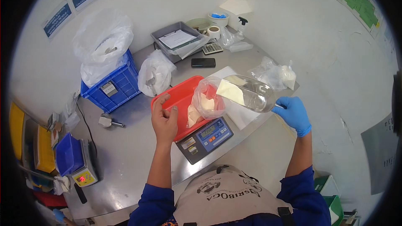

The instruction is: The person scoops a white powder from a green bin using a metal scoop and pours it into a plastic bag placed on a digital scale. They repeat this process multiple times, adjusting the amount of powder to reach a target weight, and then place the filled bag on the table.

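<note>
My right hand (292, 114), in a blue glove, grips the handle of a clear scoop (256, 95). Pale powder (231, 91) lies at the scoop's front, beside the mouth of a clear plastic bag (210, 94) with powder inside. This bag rests in a red plastic tray (180, 99) on a digital scale (205, 139) with a lit display. My bare left hand (165, 121) is at the tray's left edge, fingers curled and thumb apart, holding nothing. Whether it touches the tray is hard to tell.
Left stand a blue crate (111, 84) with a plastic bag, a small metal scoop (110, 121) and a second scale (84, 175) bearing a blue tray (69, 155). Behind are a phone (203, 62), a calculator (212, 47) and a grey bin (157, 34). A tied powder bag (287, 77) sits right. Another person's gloved hand (58, 215) shows lower left.
</note>
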The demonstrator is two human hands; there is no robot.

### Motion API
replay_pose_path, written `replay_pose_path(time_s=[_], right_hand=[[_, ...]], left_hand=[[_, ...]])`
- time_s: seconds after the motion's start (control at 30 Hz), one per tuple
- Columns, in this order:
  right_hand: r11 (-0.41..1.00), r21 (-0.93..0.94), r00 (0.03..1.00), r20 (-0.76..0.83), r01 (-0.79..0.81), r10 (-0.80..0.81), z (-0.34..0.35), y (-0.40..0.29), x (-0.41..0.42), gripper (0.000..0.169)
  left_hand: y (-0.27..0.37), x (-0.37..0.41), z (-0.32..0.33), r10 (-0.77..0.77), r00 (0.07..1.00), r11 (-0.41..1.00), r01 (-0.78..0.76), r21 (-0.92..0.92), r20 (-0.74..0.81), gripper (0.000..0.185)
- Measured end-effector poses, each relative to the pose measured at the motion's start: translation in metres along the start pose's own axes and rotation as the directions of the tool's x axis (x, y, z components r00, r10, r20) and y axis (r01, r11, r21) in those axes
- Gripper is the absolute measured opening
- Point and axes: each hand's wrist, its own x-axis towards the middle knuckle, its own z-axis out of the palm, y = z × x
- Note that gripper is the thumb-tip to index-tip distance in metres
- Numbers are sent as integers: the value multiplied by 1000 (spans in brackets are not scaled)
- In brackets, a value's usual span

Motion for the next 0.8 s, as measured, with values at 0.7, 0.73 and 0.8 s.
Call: replay_pose_path(time_s=[0.7, 0.73, 0.8], right_hand=[[996, -70, 998, -31, -55, 52, -15, -2, -7, 29], [998, -43, 998, -22, -52, 51, -15, -2, -9, 29], [999, -48, 1000, -22, -21, 20, -15, -4, -9, 30]], left_hand=[[9, -16, -42, 45, 994, 996, -37, 86, -102, 34], [9, -17, -43, 32, 994, 997, -24, 77, -101, 35], [10, -18, -44, 46, 994, 995, -37, 93, -95, 34]])
